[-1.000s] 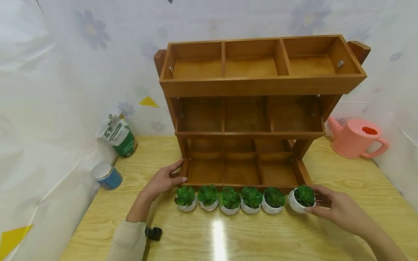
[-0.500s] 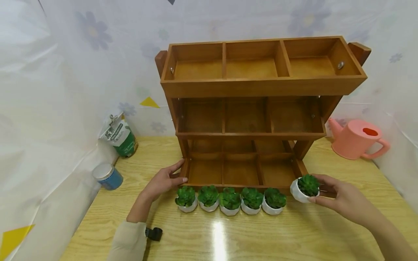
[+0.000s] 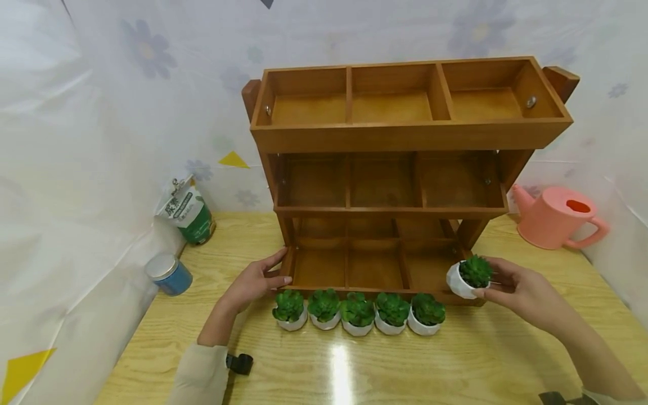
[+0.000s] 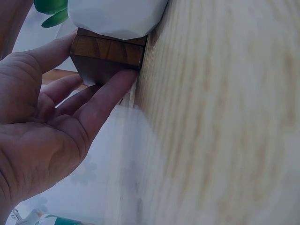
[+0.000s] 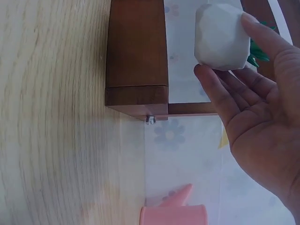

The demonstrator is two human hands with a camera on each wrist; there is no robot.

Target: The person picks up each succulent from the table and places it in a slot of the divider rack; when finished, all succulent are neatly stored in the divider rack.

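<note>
My right hand point(image 3: 526, 289) pinches a small potted succulent point(image 3: 463, 281) by its faceted white pot, thumb on one side and fingers on the other. In the right wrist view the pot point(image 5: 220, 37) is lifted above the tabletop, by the bottom tier's right front corner. My left hand point(image 3: 253, 284) grips the left front corner of the three-tier wooden plant shelf point(image 3: 405, 136), thumb over the edge and fingers along the outer side. Several more potted succulents point(image 3: 356, 310) stand in a row on the table along the shelf's front. Each shelf tier has three bare compartments.
A pink watering can point(image 3: 552, 216) stands right of the shelf. At the left are a green and white pouch point(image 3: 189, 212) with a clip and a blue jar point(image 3: 171, 275) with a silver lid. Flower-printed sheeting point(image 3: 324, 34) hangs behind the wooden table point(image 3: 283, 371).
My right hand has lifted the rightmost succulent from the row's end and carried it up and toward the shelf's bottom right compartment. My left hand stays on the shelf corner.
</note>
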